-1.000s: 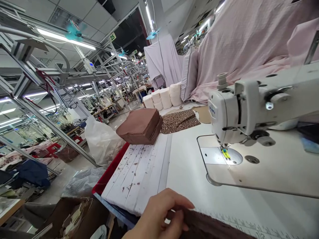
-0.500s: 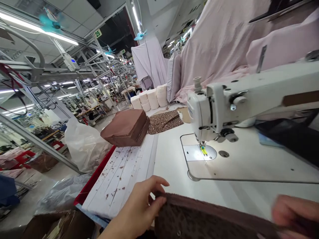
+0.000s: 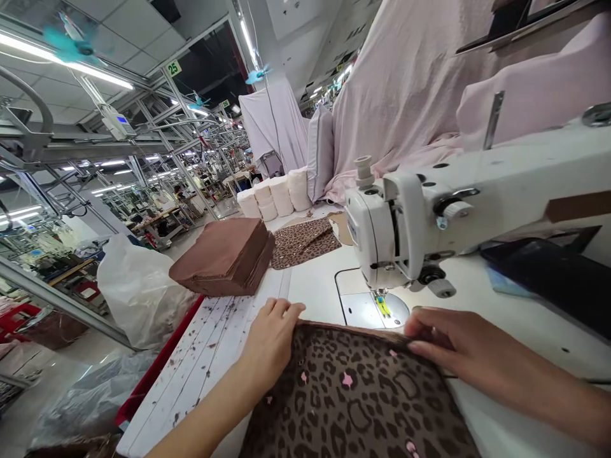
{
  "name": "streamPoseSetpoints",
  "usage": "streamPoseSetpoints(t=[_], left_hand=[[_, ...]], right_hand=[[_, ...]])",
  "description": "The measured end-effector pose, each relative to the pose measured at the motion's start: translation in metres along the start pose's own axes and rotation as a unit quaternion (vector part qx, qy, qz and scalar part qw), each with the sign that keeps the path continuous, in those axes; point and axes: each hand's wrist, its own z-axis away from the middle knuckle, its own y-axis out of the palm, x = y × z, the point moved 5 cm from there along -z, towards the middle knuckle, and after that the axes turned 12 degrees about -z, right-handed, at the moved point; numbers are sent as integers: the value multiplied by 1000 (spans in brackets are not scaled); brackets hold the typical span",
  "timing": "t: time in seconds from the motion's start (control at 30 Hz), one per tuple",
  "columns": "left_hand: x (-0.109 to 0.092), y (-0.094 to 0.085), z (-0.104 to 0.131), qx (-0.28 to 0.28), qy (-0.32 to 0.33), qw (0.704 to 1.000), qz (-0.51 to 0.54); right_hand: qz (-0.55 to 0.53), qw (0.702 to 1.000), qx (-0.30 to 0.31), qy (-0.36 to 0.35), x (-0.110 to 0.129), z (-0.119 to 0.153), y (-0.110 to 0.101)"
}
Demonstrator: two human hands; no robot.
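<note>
left hand (image 3: 271, 336) grips leopard fabric (image 3: 353, 401) edge; right hand (image 3: 442, 340) pinches same edge | sewing machine (image 3: 405, 229) just behind

A garment factory floor is stretching away here: an industrial sewing machine (image 3: 405, 229) is sitting on the white desk (image 3: 315, 292), a stack of cut brown fabric (image 3: 224, 256) is lying nearby, and rows of lit workstations (image 3: 157, 203) are receding under metal overhead rails (image 3: 71, 149).
</note>
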Motion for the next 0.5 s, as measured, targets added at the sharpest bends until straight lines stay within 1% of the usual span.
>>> streamPoseSetpoints(t=[0.07, 0.17, 0.23, 0.27, 0.3, 0.37, 0.5], left_hand=[[-25, 2, -15, -11, 54, 998, -10], [-74, 13, -32, -10, 171, 985, 4], [-99, 21, -36, -32, 242, 970, 13], [-107, 25, -36, -51, 264, 963, 18], [-112, 28, -36, -71, 279, 957, 25], [-113, 31, -35, -95, 288, 952, 39], [-105, 29, -34, -97, 292, 951, 38]], right_hand=[[-3, 1000, 6, 6, -5, -9, 3], [-14, 1000, 16, 4, -11, -12, 6], [-17, 1000, 20, -6, -14, -9, 8], [-16, 1000, 20, -12, -15, -7, 9], [-14, 1000, 17, -19, -16, -5, 9], [-5, 999, 3, -32, -17, -2, 9], [29, 997, -33, -61, -14, -1, 7]])
